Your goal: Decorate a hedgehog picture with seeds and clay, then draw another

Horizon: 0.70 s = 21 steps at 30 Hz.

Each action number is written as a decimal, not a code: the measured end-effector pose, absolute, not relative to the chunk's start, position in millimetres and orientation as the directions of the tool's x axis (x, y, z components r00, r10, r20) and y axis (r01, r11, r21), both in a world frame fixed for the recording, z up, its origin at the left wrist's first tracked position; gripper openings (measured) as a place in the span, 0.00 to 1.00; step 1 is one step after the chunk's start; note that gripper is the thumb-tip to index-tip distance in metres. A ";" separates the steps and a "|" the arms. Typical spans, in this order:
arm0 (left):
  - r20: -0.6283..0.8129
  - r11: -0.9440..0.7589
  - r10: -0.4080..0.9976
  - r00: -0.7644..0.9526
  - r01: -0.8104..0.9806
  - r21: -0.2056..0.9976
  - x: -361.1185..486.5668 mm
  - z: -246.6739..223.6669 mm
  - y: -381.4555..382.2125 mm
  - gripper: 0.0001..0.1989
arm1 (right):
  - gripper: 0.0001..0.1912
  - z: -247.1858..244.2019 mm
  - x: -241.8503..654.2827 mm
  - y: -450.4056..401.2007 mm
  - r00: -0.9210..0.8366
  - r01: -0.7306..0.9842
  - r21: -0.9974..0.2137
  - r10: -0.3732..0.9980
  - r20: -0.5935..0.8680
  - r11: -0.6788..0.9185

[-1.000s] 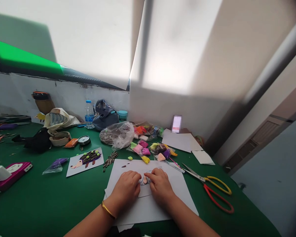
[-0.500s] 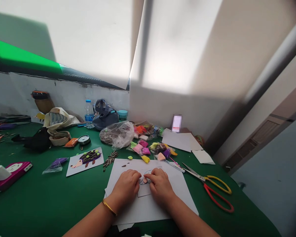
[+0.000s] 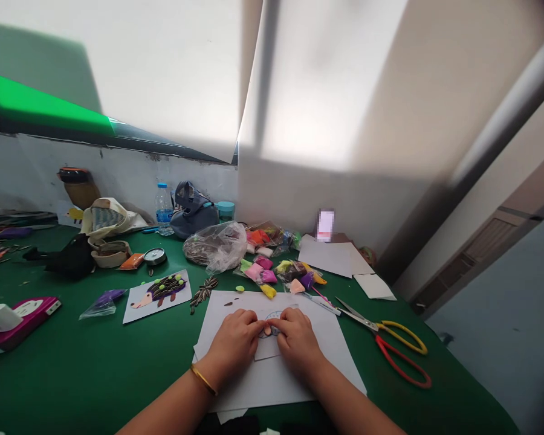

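Between our left hand (image 3: 233, 341) and right hand (image 3: 297, 343), both curled with fingertips meeting, lies a small peach clay piece (image 3: 268, 331), equally near to both, on a white card with blue outline (image 3: 266, 351); if they pinch it, we cannot tell.

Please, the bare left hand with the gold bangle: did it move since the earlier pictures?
Yes, the bare left hand moved slightly rightward, toward the bare right hand, judged against the large white paper sheet under them.
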<state>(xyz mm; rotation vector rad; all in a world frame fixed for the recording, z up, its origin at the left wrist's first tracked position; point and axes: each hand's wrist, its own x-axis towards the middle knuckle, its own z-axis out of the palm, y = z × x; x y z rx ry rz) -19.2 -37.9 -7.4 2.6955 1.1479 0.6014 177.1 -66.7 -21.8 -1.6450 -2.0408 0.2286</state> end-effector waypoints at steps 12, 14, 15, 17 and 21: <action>0.287 -0.688 0.726 0.625 0.667 0.287 -17.9 -6.6 -37.7 0.13 | 0.26 -23.0 179.3 -67.3 -0.112 0.841 -0.479 0.947 0.302 0.252; 0.291 -0.689 0.725 0.625 0.665 0.288 -17.9 -6.8 -37.6 0.12 | 0.25 -23.1 179.2 -67.3 -0.119 0.850 -0.463 0.947 0.297 0.252; 0.293 -0.690 0.724 0.624 0.665 0.288 -17.9 -6.7 -37.7 0.12 | 0.25 -23.0 178.8 -67.4 -0.125 0.854 -0.455 0.948 0.294 0.254; 0.294 -0.688 0.726 0.622 0.667 0.287 -17.7 -6.3 -38.0 0.11 | 0.24 -22.3 177.8 -67.6 -0.139 0.856 -0.445 0.946 0.292 0.263; 0.283 -0.670 0.742 0.608 0.682 0.292 -17.3 -6.8 -38.6 0.10 | 0.23 -20.6 177.0 -68.6 -0.162 0.842 -0.457 0.942 0.293 0.287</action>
